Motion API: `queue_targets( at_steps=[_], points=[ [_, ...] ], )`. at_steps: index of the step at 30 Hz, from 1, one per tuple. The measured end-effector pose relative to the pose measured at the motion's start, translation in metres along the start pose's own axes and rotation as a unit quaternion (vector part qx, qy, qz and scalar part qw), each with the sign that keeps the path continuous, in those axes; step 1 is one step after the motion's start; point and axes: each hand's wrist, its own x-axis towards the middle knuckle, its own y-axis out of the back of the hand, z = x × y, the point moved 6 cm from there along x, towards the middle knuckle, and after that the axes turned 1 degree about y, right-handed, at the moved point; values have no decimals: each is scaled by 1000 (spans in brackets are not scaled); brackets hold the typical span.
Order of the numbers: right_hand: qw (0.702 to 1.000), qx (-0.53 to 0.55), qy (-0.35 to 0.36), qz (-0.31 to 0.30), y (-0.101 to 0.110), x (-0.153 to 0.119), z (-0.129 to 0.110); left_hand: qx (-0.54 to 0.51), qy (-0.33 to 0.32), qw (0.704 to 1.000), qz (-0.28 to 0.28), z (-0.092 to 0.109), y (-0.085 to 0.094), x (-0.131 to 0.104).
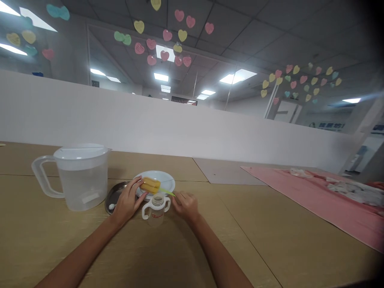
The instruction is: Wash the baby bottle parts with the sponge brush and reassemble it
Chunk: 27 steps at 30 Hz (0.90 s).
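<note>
My left hand (pixel 127 201) has its thumb and fingers around the yellow, sponge-like head (pixel 151 185) of what looks like a bottle brush. From that head a thin bright-green handle (pixel 167 191) runs to the right. My right hand (pixel 186 205) is closed around the handle's far end. Just below the brush, between both hands, a clear baby bottle (pixel 156 216) with two white side handles and red print stands upright with its mouth uncovered. The brush is held over the front of a white plate (pixel 168 179).
A steel dish (pixel 112 197) with a small white piece (pixel 112 207) in it lies partly behind my left hand. Left of it stands a lidded translucent pitcher (pixel 82 182). On the right is a pink cloth (pixel 315 200) with crumpled clear plastic (pixel 354 192). A white partition (pixel 186 130) borders the table.
</note>
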Motion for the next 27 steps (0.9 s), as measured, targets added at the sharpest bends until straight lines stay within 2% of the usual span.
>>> queue_targets(
  at_steps=[3, 6, 10, 13, 16, 20, 24, 27],
  points=[
    [1000, -23, 19, 3, 2, 0, -3, -28, 7, 999, -24, -5, -6, -2],
    [998, -44, 50, 7, 4, 1, -7, -35, 51, 997, -47, -14, -10, -5],
    [995, -56, 86, 19, 9, 4, -15, -44, 117, 992, -33, -21, -4, -5],
    [992, -62, 102, 30, 13, 6, -19, -47, 141, 988, -29, -24, -2, -6],
    [991, -69, 103, 41, 14, 7, -18, -44, 130, 990, -39, -23, -4, -6],
    [992, -82, 92, 34, 12, 6, -12, -47, 81, 995, -44, -15, -9, -5],
    [993, -82, 80, 18, 9, 4, -7, -47, 32, 998, -13, -6, -7, -2],
    [994, -84, 71, 6, 7, 4, -6, -46, 21, 999, 2, -3, -5, -1]
  ],
)
